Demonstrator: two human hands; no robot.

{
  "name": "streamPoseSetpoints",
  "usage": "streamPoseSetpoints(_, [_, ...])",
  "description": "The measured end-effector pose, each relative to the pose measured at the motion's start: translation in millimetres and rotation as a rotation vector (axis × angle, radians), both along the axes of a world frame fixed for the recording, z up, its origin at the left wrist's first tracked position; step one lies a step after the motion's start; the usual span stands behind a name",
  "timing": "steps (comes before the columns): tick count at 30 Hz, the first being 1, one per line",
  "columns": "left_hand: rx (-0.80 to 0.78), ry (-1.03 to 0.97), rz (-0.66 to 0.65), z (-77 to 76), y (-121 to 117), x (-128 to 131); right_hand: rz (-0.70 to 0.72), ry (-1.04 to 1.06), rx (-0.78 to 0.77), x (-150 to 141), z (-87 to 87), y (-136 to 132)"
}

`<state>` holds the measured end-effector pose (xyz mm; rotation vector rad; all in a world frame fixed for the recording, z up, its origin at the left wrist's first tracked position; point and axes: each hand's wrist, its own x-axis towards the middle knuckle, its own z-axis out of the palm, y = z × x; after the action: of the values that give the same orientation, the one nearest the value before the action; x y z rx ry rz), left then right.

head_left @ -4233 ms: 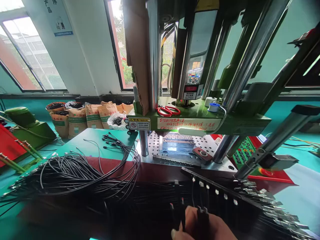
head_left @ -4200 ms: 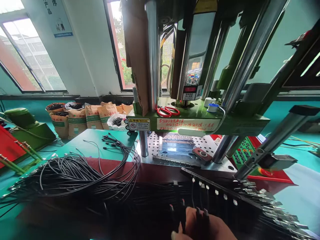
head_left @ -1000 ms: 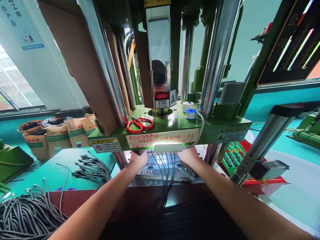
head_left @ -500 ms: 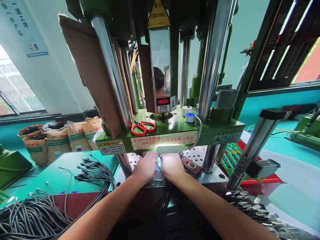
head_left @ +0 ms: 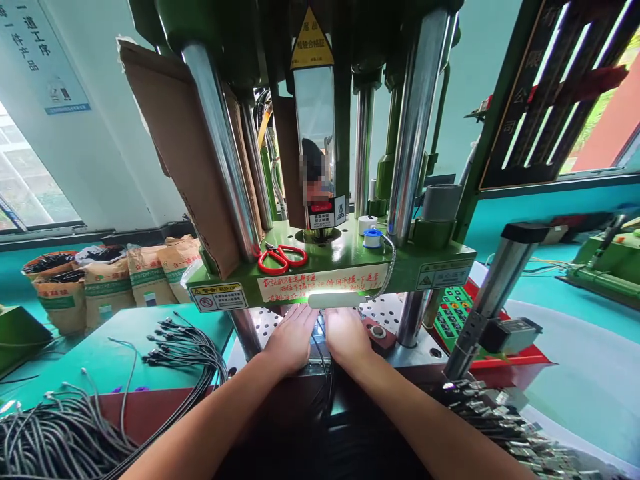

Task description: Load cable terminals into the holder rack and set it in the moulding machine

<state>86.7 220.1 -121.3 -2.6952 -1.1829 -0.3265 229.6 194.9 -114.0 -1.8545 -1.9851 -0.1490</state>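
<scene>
Under the green press plate (head_left: 330,267), both the left hand (head_left: 290,340) and the right hand (head_left: 346,337) are lying flat, fingers spread, pressing thin black cables (head_left: 325,373), probably soft and light, into the mould (head_left: 317,347).

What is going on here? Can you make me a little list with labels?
left hand: flat on the mould plate, beside the right
right hand: flat too, under the small lamp
between the hands: thin black wires
on the green ledge: red scissors
table, left: cable bundle
</scene>
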Motion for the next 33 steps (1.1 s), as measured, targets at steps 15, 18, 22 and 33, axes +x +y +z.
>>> streamPoseSetpoints(15, [-0.06, 0.012, 0.012, 3.5, 5, -3, -0.028, -0.052, -0.03, -3, -4.3, 12])
streamPoseSetpoints(18, [-0.08, 0.019, 0.017, 4.3, 6, -2, -0.02, -0.056, -0.057, -5, -2.2, 17])
streamPoseSetpoints(22, [-0.112, 0.016, 0.041, 12.3, 12, -3, -0.002, -0.052, -0.087, -4, 3.0, 18])
streamPoseSetpoints(33, [-0.161, -0.073, -0.012, 25.4, 6, 25, -0.203, 0.027, -0.061, 21, -3.6, -11])
